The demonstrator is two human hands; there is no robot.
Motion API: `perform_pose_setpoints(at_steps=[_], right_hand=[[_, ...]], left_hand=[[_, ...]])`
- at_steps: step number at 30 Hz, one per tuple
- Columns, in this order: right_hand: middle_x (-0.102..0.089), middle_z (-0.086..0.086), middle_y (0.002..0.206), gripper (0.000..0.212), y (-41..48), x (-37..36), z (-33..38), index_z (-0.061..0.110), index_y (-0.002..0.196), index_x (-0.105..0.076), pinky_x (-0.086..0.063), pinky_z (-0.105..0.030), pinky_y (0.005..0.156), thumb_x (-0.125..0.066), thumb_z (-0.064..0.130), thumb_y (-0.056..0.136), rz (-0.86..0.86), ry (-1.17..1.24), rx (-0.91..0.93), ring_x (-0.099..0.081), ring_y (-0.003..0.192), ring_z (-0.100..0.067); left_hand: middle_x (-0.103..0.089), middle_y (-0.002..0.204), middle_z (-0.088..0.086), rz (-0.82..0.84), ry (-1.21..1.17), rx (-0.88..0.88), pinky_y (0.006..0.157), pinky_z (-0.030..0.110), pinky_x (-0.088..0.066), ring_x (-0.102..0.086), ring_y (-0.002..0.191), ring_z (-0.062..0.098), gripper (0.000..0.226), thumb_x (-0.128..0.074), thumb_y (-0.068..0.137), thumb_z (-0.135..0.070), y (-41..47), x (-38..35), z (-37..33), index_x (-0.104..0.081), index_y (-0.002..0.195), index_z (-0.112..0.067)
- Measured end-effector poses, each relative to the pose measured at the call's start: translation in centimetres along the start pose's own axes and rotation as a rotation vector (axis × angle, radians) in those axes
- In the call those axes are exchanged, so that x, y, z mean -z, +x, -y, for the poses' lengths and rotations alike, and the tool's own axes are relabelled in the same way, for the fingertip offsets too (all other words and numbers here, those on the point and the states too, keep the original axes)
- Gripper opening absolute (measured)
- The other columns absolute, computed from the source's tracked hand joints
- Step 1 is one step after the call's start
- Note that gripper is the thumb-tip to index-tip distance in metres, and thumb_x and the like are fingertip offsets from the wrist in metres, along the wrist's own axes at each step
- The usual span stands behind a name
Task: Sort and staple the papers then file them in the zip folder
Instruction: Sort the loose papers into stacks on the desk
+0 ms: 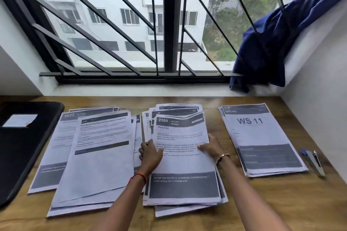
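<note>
Lower centre, the left hand (pixel 150 155) and right hand (pixel 212 148) grip the side edges of the top sheet (pixel 184 165) (headed 2384, white with dark bands, slightly bowed) on the middle pile (pixel 169 211).

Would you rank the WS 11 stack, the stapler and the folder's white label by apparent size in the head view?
1. WS 11 stack
2. white label and stapler: about alike, left unranked
</note>
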State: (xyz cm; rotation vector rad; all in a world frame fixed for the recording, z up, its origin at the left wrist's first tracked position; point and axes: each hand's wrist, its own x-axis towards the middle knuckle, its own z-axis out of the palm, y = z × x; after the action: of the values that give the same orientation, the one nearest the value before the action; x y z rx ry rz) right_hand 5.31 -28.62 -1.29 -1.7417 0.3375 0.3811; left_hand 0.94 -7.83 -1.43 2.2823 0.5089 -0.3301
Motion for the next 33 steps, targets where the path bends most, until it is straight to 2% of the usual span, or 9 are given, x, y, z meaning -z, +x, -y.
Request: perform_pose_setpoints(at_steps=[5,10,13,16,18,21,25,30,33], right_hand=[[-0.058,-0.013,0.094,0.04,-0.4,0.9,0.9,0.0,0.109,-0.055,-0.045,-0.022,0.057,-0.045,-0.021,0.078,-0.035,-0.039,-0.018,-0.054,0.075,-0.021],[-0.057,-0.009,0.075,0.036,0.2,3.2,0.4,-0.002,0.101,-0.055,-0.047,-0.016,0.042,-0.041,-0.025,0.077,-0.105,0.067,-0.094,-0.05,0.062,-0.018],[-0.054,-0.007,0.071,0.032,0.0,4.0,0.1,0.0,0.078,-0.054,-0.045,-0.013,0.037,-0.038,-0.027,0.077,-0.142,0.108,-0.121,-0.05,0.062,-0.019],[-0.058,-0.002,0.051,0.035,-0.2,4.0,-0.4,0.003,0.066,-0.052,-0.041,-0.01,0.034,-0.039,-0.028,0.076,-0.176,0.104,-0.121,-0.056,0.043,-0.012],[-0.059,-0.007,0.058,0.034,0.2,4.0,-1.3,0.003,0.062,-0.054,-0.043,-0.011,0.036,-0.042,-0.027,0.075,-0.185,0.086,-0.13,-0.056,0.042,-0.011],[-0.059,-0.014,0.073,0.031,0.7,4.0,-2.5,0.003,0.058,-0.057,-0.048,-0.02,0.05,-0.047,-0.023,0.072,-0.187,0.07,-0.138,-0.053,0.06,-0.022],[-0.066,-0.017,0.071,0.02,0.9,4.2,-2.7,0.006,0.045,-0.062,-0.045,-0.037,0.072,-0.061,-0.011,0.055,-0.124,-0.041,-0.118,-0.057,0.07,-0.026],[-0.063,-0.006,0.056,0.032,1.0,4.2,-2.4,0.007,0.037,-0.063,-0.045,-0.033,0.068,-0.059,-0.014,0.061,-0.114,-0.114,-0.138,-0.057,0.065,-0.025],[-0.06,-0.007,0.048,0.037,0.5,4.2,-1.7,0.004,0.04,-0.061,-0.045,-0.028,0.06,-0.049,-0.02,0.065,-0.14,-0.006,-0.179,-0.053,0.058,-0.025]], left_hand=[[-0.027,0.14,0.017,-0.065,-0.059,-0.002,0.104,0.041,-0.027,-0.026,0.128,0.034,0.052,-0.051,0.093,-0.028,0.0,0.2,0.0,-0.031,0.137,-0.006],[-0.027,0.141,0.02,-0.086,-0.076,0.011,0.105,0.038,-0.027,-0.026,0.129,0.035,0.049,-0.05,0.094,-0.023,0.1,0.5,0.0,-0.034,0.136,-0.002],[-0.03,0.138,0.021,-0.081,-0.051,0.015,0.104,0.039,-0.029,-0.029,0.127,0.036,0.044,-0.05,0.094,-0.021,0.1,0.5,-0.1,-0.04,0.132,0.0],[-0.033,0.137,0.022,-0.099,-0.059,0.027,0.103,0.04,-0.03,-0.031,0.126,0.036,0.043,-0.051,0.093,-0.016,0.1,0.3,-0.3,-0.04,0.132,-0.001],[-0.036,0.134,0.024,-0.13,-0.101,0.051,0.102,0.041,-0.033,-0.034,0.125,0.037,0.045,-0.053,0.091,-0.011,0.2,0.2,-0.3,-0.038,0.131,0.0],[-0.045,0.127,0.024,-0.151,-0.14,0.049,0.1,0.043,-0.04,-0.045,0.118,0.038,0.038,-0.052,0.089,-0.008,0.6,-0.1,-0.1,-0.047,0.125,0.003],[-0.062,0.108,0.017,-0.174,-0.176,-0.048,0.08,0.032,-0.048,-0.059,0.1,0.034,0.022,-0.048,0.09,-0.002,0.6,-0.1,0.0,-0.061,0.106,0.005],[-0.069,0.09,0.015,-0.23,-0.224,-0.049,0.064,0.027,-0.053,-0.064,0.076,0.028,0.018,-0.05,0.089,-0.001,0.4,-0.4,-0.2,-0.068,0.085,0.002],[-0.059,0.064,0.006,-0.269,-0.243,-0.11,0.043,0.008,-0.034,-0.053,0.059,0.02,0.025,-0.047,0.089,0.005,-0.1,-0.2,-0.4,-0.06,0.069,0.001]])
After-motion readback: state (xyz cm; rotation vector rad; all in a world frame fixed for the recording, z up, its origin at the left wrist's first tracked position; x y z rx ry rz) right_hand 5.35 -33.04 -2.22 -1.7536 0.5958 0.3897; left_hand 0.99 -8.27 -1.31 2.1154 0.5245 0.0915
